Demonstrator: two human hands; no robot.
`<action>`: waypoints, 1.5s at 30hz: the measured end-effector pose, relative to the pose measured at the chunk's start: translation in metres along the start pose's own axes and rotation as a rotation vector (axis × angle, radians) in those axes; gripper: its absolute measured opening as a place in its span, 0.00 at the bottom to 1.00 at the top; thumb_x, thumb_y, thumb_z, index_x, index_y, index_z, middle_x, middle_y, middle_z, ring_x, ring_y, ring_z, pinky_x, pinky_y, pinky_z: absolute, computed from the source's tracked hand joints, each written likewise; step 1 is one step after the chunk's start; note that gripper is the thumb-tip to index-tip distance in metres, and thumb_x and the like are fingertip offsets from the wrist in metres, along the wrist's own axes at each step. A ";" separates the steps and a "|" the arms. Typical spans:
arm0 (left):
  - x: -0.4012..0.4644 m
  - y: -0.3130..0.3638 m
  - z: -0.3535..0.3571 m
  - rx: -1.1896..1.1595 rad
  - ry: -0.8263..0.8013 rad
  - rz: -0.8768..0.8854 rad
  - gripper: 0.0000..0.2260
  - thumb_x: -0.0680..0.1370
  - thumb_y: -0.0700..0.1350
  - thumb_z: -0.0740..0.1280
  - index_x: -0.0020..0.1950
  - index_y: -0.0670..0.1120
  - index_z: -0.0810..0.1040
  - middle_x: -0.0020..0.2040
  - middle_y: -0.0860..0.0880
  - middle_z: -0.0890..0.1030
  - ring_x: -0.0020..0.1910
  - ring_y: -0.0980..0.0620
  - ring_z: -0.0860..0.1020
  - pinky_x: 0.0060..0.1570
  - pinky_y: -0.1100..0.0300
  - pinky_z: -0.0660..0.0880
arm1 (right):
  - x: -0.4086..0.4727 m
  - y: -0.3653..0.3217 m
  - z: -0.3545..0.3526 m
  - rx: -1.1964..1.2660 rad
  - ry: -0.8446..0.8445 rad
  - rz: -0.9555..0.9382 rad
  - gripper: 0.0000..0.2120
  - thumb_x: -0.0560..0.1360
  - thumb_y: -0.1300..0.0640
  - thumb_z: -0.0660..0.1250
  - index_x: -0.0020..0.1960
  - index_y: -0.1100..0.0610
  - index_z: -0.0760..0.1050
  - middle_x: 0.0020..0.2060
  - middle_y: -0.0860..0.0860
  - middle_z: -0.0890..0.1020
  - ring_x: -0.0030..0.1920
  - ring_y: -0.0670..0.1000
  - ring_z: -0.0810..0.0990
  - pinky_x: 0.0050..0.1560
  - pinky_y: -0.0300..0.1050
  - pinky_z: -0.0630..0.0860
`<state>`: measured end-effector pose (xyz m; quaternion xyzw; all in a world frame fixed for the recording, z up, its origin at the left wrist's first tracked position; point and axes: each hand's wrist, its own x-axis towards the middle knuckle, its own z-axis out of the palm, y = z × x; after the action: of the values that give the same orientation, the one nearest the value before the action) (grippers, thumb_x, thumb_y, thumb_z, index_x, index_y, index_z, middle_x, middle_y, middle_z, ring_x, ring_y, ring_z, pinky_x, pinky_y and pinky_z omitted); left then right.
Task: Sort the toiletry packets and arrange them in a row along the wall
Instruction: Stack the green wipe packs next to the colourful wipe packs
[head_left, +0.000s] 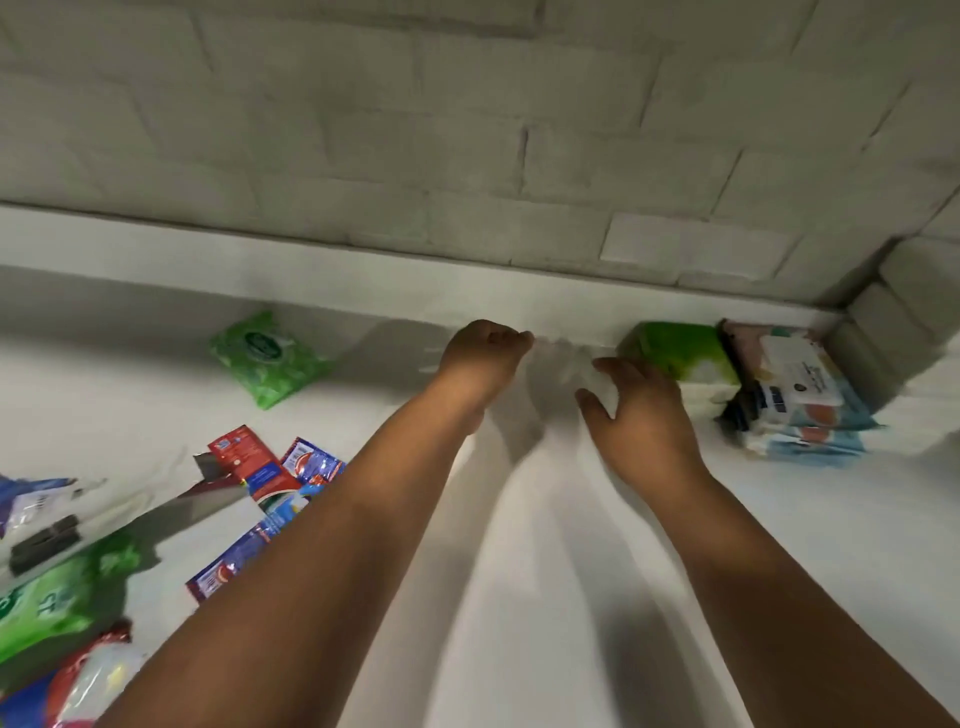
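Both my hands are up at the foot of the brick wall (467, 156), on the white surface (545, 571). My left hand (480, 358) has its fingers curled under; whether they pinch anything I cannot tell, the view is blurred there. My right hand (641, 410) lies with fingers spread and fairly straight, resting on a pale, smeared packet (576, 371) that sits between the two hands, close against the wall's base. What the packet is I can't make out.

Just right of my right hand, touching its fingertips or nearly so: a green-and-white pack (680, 358), set against the wall. Right of that, in the corner, a stack of blue and pink wipes packs (795, 395).

Well left of my left hand, near the wall, a green packet (267, 358) lies alone, tilted.

Down and left of my left forearm: a loose scatter of red and blue sachets (275, 478). Farther left, at the frame edge, a larger green pack (57, 597), a black bar (44, 540), and more red and blue wrappers (72, 686) in the lower corner.
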<state>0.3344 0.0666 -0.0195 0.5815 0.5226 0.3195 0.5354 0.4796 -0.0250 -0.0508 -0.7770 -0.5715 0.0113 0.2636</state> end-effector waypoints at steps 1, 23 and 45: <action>-0.001 -0.003 -0.013 0.003 0.008 0.004 0.08 0.76 0.50 0.67 0.40 0.48 0.76 0.39 0.49 0.76 0.44 0.48 0.75 0.58 0.49 0.76 | -0.002 -0.011 0.006 0.024 -0.013 -0.009 0.20 0.75 0.49 0.67 0.63 0.58 0.77 0.60 0.58 0.79 0.62 0.61 0.75 0.64 0.53 0.71; 0.055 -0.104 -0.305 0.057 0.352 -0.139 0.09 0.72 0.46 0.68 0.46 0.42 0.76 0.42 0.37 0.74 0.41 0.46 0.71 0.42 0.58 0.72 | 0.035 -0.261 0.153 0.121 -0.350 -0.074 0.23 0.76 0.50 0.66 0.68 0.58 0.70 0.60 0.59 0.77 0.60 0.61 0.75 0.59 0.49 0.72; 0.093 -0.101 -0.294 0.281 0.160 -0.004 0.07 0.75 0.40 0.66 0.37 0.48 0.79 0.42 0.42 0.83 0.45 0.42 0.81 0.50 0.49 0.79 | 0.034 -0.259 0.175 -0.158 -0.140 -0.046 0.33 0.65 0.35 0.65 0.65 0.51 0.68 0.54 0.53 0.77 0.55 0.58 0.75 0.50 0.50 0.68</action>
<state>0.0569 0.2277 -0.0679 0.6221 0.6044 0.2876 0.4062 0.2074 0.1291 -0.0827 -0.7793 -0.6053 0.0144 0.1614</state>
